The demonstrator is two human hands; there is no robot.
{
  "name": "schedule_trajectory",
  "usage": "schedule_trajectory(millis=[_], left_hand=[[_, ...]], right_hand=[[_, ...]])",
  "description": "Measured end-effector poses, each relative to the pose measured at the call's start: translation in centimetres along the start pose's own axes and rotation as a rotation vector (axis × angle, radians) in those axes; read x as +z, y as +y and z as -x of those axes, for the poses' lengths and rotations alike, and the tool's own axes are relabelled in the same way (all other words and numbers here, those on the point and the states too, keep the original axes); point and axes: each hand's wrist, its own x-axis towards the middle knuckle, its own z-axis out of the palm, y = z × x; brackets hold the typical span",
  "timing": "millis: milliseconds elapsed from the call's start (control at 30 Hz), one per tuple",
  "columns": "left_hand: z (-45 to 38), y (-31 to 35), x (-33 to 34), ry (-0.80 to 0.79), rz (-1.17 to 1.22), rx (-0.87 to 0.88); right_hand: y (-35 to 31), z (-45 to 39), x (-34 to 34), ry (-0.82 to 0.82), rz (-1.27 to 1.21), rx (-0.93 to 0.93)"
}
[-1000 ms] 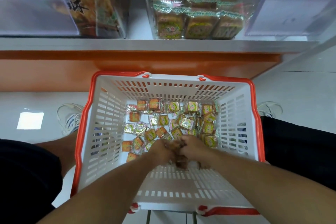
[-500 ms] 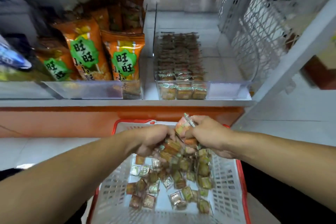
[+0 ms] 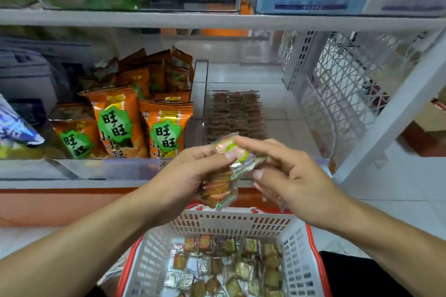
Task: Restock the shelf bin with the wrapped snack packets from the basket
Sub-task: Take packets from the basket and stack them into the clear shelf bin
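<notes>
Your left hand (image 3: 190, 171) clasps a stack of wrapped snack packets (image 3: 218, 188) above the basket (image 3: 299, 260)'s far rim, edges aligned for tidy loading; your right hand (image 3: 289, 176) pinches the glossy top packet (image 3: 231, 149) to square it. Beyond the basket, the clear shelf bin (image 3: 284, 113) holds flat rows. Crinkly foil squares remain loose inside the basket.
</notes>
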Motion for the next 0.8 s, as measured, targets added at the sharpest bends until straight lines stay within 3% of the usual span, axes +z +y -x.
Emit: schedule_trajectory(millis=[133, 233, 300, 400, 500, 700, 800], left_hand=[[0.0, -0.1, -0.8, -0.025, -0.128, 0.006], [0.1, -0.6, -1.0, -0.072, -0.222, -0.001], [0.1, -0.9, -0.7, -0.059, -0.256, 0.004], [0.0, -1.2, -0.3, 0.02, -0.246, -0.006], [-0.1, -1.3, 0.4, -0.01, -0.176, -0.098], [-0.4, -1.0, 2.0, -0.012, -0.041, -0.077], [-0.4, -1.2, 1.8, 0.065, -0.078, -0.094]], right_hand=[[-0.5, -0.7, -0.8, -0.002, -0.342, 0.239], [-0.1, -1.1, -0.1, -0.06, -0.291, 0.292], [0.1, -1.2, 0.8, -0.028, -0.283, 0.287], [-0.1, -1.6, 1.6, 0.158, -0.308, 0.208], [-0.8, -2.3, 1.9, 0.309, -0.331, 0.088], [-1.4, -2.8, 3.4, 0.229, -0.567, 0.163], [-1.8, -4.2, 1.1, 0.324, -0.488, 0.093]])
